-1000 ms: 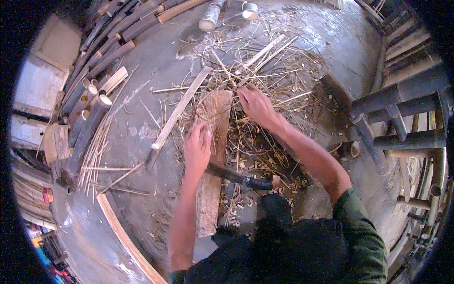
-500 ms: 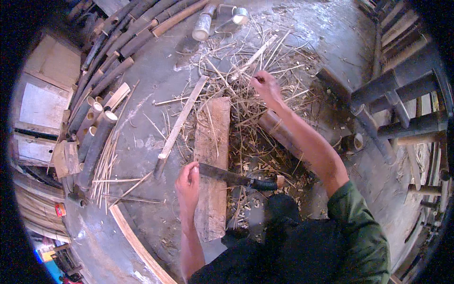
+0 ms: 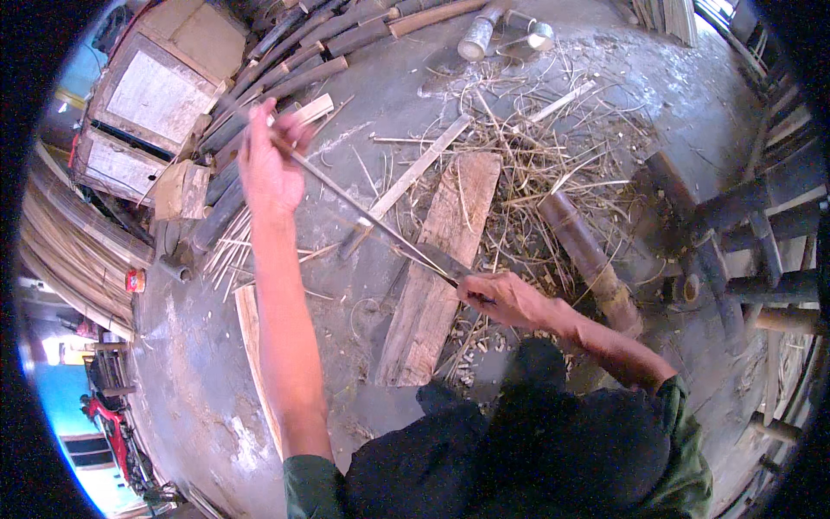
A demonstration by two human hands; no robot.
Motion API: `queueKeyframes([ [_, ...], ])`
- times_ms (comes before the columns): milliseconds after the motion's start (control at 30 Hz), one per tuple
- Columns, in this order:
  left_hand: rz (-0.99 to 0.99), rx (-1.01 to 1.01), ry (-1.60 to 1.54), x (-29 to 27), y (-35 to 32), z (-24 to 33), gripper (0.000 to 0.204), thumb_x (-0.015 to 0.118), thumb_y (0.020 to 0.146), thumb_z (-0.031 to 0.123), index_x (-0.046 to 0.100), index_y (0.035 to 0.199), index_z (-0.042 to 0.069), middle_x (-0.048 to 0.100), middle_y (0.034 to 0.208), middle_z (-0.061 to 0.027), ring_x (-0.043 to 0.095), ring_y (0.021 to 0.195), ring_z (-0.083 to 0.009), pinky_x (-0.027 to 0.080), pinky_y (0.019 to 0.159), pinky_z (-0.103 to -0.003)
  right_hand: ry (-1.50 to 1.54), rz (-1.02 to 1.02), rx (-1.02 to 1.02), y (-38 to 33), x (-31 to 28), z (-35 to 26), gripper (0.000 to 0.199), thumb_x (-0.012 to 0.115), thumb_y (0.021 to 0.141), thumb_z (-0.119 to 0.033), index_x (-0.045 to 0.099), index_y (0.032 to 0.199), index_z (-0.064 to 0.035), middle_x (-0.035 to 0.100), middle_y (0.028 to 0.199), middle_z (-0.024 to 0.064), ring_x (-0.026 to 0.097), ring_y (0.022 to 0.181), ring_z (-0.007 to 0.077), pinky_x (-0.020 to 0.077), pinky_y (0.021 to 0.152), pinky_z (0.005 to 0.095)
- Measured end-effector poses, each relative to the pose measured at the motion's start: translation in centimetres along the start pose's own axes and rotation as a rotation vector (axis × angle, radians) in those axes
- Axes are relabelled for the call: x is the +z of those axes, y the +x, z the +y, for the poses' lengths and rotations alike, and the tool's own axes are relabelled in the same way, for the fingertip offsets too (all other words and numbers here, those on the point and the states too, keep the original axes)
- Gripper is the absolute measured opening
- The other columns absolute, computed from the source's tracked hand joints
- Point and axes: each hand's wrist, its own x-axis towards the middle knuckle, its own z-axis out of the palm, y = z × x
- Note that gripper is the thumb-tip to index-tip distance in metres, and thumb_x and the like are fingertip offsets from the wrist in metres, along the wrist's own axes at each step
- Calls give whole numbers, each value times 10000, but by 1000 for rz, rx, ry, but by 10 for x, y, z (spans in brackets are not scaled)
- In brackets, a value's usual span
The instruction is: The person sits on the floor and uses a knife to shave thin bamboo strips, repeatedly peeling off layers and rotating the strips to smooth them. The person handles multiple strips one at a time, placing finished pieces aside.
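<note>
My left hand [image 3: 272, 169], slightly blurred, is raised at the left with its fingers closed around a long thin bamboo strip [image 3: 346, 201]. The strip slants down to the right, toward my right hand [image 3: 506, 298]. That hand is closed around the handle of a knife, whose dark, broad blade [image 3: 443, 259] lies against the strip's lower end. The handle is mostly hidden in the fist. Under the blade, a worn wooden plank [image 3: 424, 324] rests on the floor.
A tangle of thin shavings [image 3: 553, 164] covers the floor beyond the plank. Nearby lie a bamboo log [image 3: 588, 255] and a flat bamboo slat [image 3: 424, 164]. Bamboo poles [image 3: 346, 43] are stacked at the far left, beside a wooden cabinet [image 3: 164, 86]. A dark rack [image 3: 769, 216] stands right.
My right hand has come from the shavings down to the knife handle. My left hand has left the blade's tip and moved up and left, now holding the strip. The view has turned.
</note>
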Motion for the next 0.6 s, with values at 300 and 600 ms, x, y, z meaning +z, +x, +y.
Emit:
queueKeyframes([
  [300,574,448,87,-21,-65,63,335,438,1022,379,483,964,52,290,659,20,265,548,-94,257,493,-247,-430,220,281,-57,-1,55,634,602,910,-364,381,1449,-113,446,1336,266,534,1133,417,462,934,490],
  [600,619,591,238,12,-88,34,403,388,1016,499,401,948,102,339,665,-1,273,496,-87,225,418,-239,-252,169,574,-93,40,25,714,657,851,-177,297,1456,-55,623,1059,210,631,900,383,503,804,470],
])
